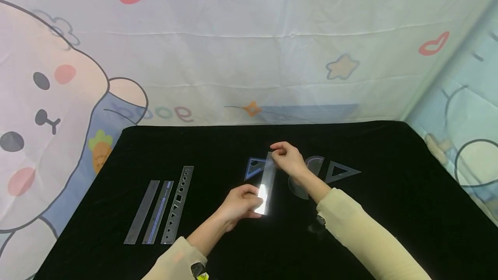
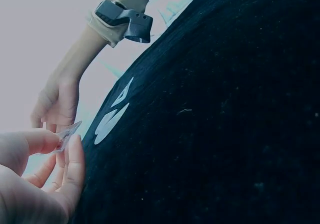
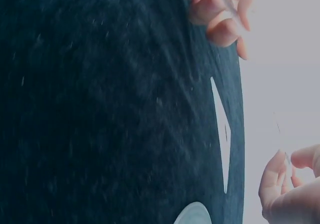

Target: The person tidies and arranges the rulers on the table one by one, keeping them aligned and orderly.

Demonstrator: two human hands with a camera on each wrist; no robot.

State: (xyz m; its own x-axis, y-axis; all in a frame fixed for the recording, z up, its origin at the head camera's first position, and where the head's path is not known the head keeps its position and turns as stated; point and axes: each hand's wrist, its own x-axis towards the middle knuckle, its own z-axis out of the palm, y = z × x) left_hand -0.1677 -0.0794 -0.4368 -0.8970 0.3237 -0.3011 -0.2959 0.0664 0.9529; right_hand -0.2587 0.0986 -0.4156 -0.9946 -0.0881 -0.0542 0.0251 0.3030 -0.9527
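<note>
A clear plastic ruler [image 1: 267, 180] is held up, slightly tilted, between both hands above the black cloth. The left hand [image 1: 243, 204] pinches its lower end between thumb and fingers. At the upper end the right hand [image 1: 288, 159] grips it with thumb and fingertips. Partly behind the ruler lies a blue-edged set square [image 1: 249, 173]. A clear protractor [image 1: 298, 190] lies under the right forearm, which hides part of it. To its right is a clear triangle [image 1: 354, 171]. In the left wrist view the ruler [image 2: 69, 133] shows nearly end-on.
Three straight tools lie side by side on the left of the cloth: a plain clear ruler [image 1: 142, 213], a ruler with a blue stripe [image 1: 153, 224] and a stencil ruler [image 1: 180, 205] with cut-out shapes. A printed curtain [image 1: 249, 55] hangs behind the black-covered table [image 1: 350, 237].
</note>
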